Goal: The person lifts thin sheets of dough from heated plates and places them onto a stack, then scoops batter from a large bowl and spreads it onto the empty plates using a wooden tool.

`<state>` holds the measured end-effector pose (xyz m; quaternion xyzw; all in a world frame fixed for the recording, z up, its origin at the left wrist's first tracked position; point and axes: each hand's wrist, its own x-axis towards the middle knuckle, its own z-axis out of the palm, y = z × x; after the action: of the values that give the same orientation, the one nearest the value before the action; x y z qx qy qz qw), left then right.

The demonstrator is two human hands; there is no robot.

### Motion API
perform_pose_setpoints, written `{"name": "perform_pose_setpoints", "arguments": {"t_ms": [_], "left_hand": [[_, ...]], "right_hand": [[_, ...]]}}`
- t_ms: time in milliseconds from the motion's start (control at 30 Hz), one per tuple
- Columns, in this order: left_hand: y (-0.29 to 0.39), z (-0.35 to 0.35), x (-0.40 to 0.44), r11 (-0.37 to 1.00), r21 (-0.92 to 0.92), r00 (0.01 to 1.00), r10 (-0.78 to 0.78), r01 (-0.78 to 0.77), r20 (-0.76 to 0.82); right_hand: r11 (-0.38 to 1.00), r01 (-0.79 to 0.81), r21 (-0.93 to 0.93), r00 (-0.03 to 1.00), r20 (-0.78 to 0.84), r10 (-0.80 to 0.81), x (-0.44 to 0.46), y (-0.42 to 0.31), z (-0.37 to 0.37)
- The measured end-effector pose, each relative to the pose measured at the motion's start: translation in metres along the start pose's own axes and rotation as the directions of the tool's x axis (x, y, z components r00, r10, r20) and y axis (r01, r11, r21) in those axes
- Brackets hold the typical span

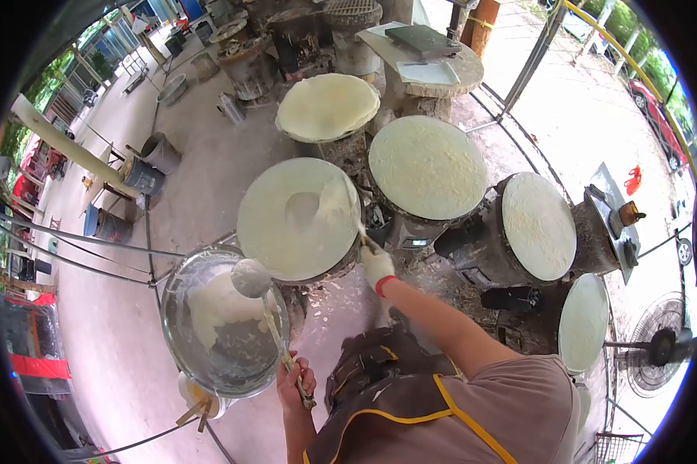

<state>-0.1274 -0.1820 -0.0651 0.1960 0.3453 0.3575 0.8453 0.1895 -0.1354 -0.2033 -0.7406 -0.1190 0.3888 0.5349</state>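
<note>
My left hand [296, 380] is wrapped round the handle of a ladle [251, 278], whose round bowl is over the right side of a large metal basin [180, 340] holding pale batter [223, 305]. My right hand [377, 267], in a white glove with a red band at the wrist, grips a thin tool whose far end is blurred at the right edge of a round griddle [275, 224]. Pale batter covers that griddle, with a darker oval patch near its middle. What the tool's tip looks like cannot be made out.
More round griddles bear pale sheets: one behind [329, 107], one at centre right [428, 166], others farther right [539, 226] [583, 323]. A fan [661, 348] stands at the right. Buckets [161, 153] stand at the left. A board with trays [429, 72] is at the back.
</note>
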Motion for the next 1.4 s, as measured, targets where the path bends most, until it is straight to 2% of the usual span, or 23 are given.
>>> {"name": "perform_pose_setpoints", "arguments": {"t_ms": [67,167,200,233,300,400,500,533,633,667,767,800,833,900,967,1033,1067,1100,1133,1167,1200,1300,1400], "left_hand": [[0.003,-0.001,0.006,0.999,0.007,0.999,-0.036,0.036,-0.005],[0.003,0.005,0.011,0.998,-0.005,0.997,-0.07,0.07,-0.012],[0.003,0.008,0.012,0.997,-0.009,0.996,-0.083,0.083,-0.016],[0.001,0.013,0.015,0.996,-0.016,0.996,-0.089,0.089,-0.018],[-0.001,0.021,0.022,0.995,-0.024,0.995,-0.093,0.092,-0.024],[-0.011,0.035,0.027,0.994,-0.037,0.993,-0.108,0.107,-0.053],[-0.02,0.046,0.032,0.991,-0.062,0.989,-0.123,0.117,-0.088],[-0.025,0.049,0.032,0.99,-0.084,0.987,-0.124,0.116,-0.102],[-0.042,0.049,0.029,0.987,-0.121,0.979,-0.122,0.103,-0.165],[-0.046,0.047,0.03,0.987,-0.128,0.975,-0.123,0.1,-0.185],[-0.05,0.043,0.034,0.985,-0.089,0.953,-0.163,0.144,-0.255],[-0.048,0.044,0.037,0.988,-0.047,0.949,-0.155,0.148,-0.276],[-0.045,0.047,0.042,0.988,-0.005,0.944,-0.147,0.153,-0.296],[-0.038,0.053,0.056,0.979,0.118,0.935,-0.121,0.169,-0.334],[-0.028,0.056,0.078,0.939,0.283,0.928,-0.085,0.197,-0.364],[-0.025,0.05,0.102,0.895,0.415,0.945,-0.018,0.161,-0.327],[-0.03,0.034,0.114,0.908,0.362,0.935,-0.08,0.211,-0.345],[-0.047,0.008,0.137,0.806,0.592,0.954,0.188,-0.013,-0.235],[-0.065,-0.019,0.159,0.598,0.775,0.892,0.44,-0.203,-0.105],[-0.063,-0.005,0.163,0.615,0.78,0.907,0.385,-0.114,-0.171],[-0.06,0.009,0.168,0.627,0.779,0.915,0.327,-0.023,-0.237],[-0.076,0.012,0.201,0.484,0.873,0.898,0.351,0.067,-0.263],[-0.041,0.032,0.186,0.637,0.765,0.956,0.156,0.096,-0.249]], "right_hand": [[0.99,0.118,0.079,0.993,-0.023,-0.116,0.04,0.044,0.039],[0.921,0.193,-0.34,0.964,0.24,-0.113,0.056,-0.001,0.019],[0.938,0.197,-0.285,0.979,0.106,-0.174,0.012,-0.057,-0.005],[0.963,0.227,-0.148,0.972,-0.026,-0.233,0.033,-0.023,-0.005],[0.995,-0.064,-0.082,0.998,-0.023,0.063,0.006,-0.031,-0.008],[0.834,0.44,-0.333,0.895,0.233,-0.379,0.048,-0.02,0.006],[0.79,0.294,-0.538,0.935,0.333,-0.12,0.082,-0.079,-0.015],[0.925,0.254,-0.282,0.954,0.23,-0.192,0.102,-0.061,-0.016],[0.81,0.322,-0.491,0.934,0.305,-0.186,0.074,-0.067,-0.031],[0.864,0.35,-0.363,0.892,0.411,-0.189,0.072,-0.059,-0.023],[0.856,0.359,-0.371,0.808,0.583,-0.086,0.095,-0.071,-0.033],[0.92,0.34,-0.195,0.808,0.56,-0.18,0.098,-0.083,-0.026],[0.942,0.239,-0.236,0.883,0.457,-0.11,0.098,-0.094,-0.026],[0.815,0.513,-0.268,0.789,0.521,-0.325,0.15,-0.027,-0.009],[0.685,0.67,-0.287,0.661,0.65,-0.374,0.14,-0.015,-0.019],[0.941,0.149,-0.303,0.771,0.632,0.081,0.065,-0.075,-0.055],[0.927,0.324,-0.188,0.759,0.636,-0.137,0.068,-0.043,-0.065],[0.969,0.161,-0.189,0.814,0.58,-0.022,0.065,-0.014,-0.079],[0.99,0.117,-0.076,0.852,0.52,-0.061,0.007,-0.064,-0.083],[0.933,-0.253,0.257,0.92,0.363,0.149,0.03,0.011,-0.07],[0.9,-0.378,0.216,0.912,0.257,0.321,0.018,0.014,-0.059],[0.937,-0.311,0.156,0.928,0.264,0.264,-0.025,0.042,0.007],[0.921,-0.376,0.105,0.868,0.387,0.31,-0.011,0.048,0.031]]}}
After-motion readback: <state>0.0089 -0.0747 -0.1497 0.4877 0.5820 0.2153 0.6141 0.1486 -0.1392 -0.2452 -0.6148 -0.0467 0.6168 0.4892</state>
